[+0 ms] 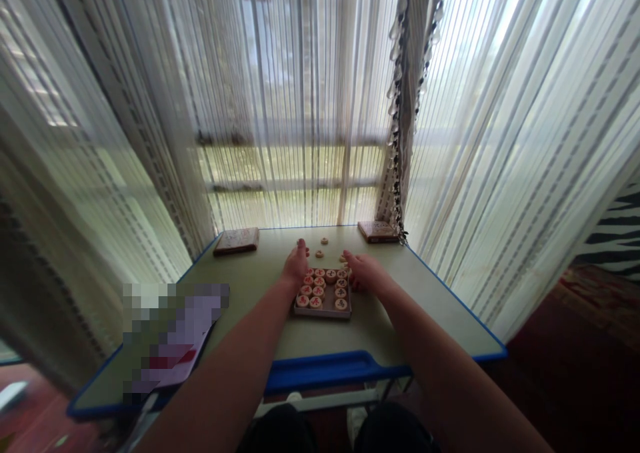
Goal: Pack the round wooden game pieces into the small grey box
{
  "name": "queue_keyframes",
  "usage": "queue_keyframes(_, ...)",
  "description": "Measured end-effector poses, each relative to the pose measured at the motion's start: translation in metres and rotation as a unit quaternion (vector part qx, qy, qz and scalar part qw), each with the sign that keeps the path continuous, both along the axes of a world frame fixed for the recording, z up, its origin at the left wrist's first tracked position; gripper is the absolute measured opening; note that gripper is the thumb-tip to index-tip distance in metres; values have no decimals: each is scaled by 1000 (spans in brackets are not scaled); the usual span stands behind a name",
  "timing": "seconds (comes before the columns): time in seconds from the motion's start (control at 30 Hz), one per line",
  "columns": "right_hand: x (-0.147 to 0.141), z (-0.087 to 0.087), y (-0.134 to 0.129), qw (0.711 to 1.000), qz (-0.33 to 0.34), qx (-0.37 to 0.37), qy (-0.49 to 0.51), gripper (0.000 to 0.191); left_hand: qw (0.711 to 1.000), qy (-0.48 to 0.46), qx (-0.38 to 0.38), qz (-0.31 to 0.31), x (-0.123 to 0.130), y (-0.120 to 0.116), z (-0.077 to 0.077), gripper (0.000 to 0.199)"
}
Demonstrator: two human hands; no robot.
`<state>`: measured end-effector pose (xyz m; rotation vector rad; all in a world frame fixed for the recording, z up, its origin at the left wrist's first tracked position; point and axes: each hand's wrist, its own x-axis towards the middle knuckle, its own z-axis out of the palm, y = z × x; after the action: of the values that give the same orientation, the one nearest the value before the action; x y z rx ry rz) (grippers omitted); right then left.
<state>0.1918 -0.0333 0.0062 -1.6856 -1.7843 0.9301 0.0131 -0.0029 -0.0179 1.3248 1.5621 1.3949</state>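
A shallow box (323,314) holds several round wooden xiangqi pieces in columns. Red-marked pieces (315,302) fill its left side and dark-marked ones (341,304) its right, with a bare strip between them near the front. My left hand (296,263) is at the box's far left corner, edge-on, fingers extended, with loose pieces just beyond it. Along the box's far right side is my right hand (364,270), its fingers loosely bent and apart. One fingertip is close to a loose piece (343,258). Two more loose pieces (319,254) (325,241) lie behind the box.
The light table (425,313) has a blue edge. Flat boxes stand at its back left (237,240) and back right (379,231). A partly pixelated purple item (200,319) lies at the left. Curtains (310,106) and a beaded tieback (395,106) hang behind.
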Motion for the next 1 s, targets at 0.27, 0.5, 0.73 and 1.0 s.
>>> queue_keyframes(0.27, -3, 1, 0, 999, -16, 38, 6, 54, 994, -86, 1, 71, 2, -1, 1, 62)
queue_keyframes(0.5, 16, 4, 3, 967, -137, 179, -119, 30, 986, -128, 28, 99, -7, 4, 7, 58)
queue_keyframes(0.73, 24, -3, 7, 969, -101, 137, -182, 34, 981, -161, 17, 109, -16, 5, 8, 59)
queue_keyframes(1.0, 31, 2, 5, 984, -67, 117, -120, 34, 988, -119, 8, 100, -15, 1, 13, 59)
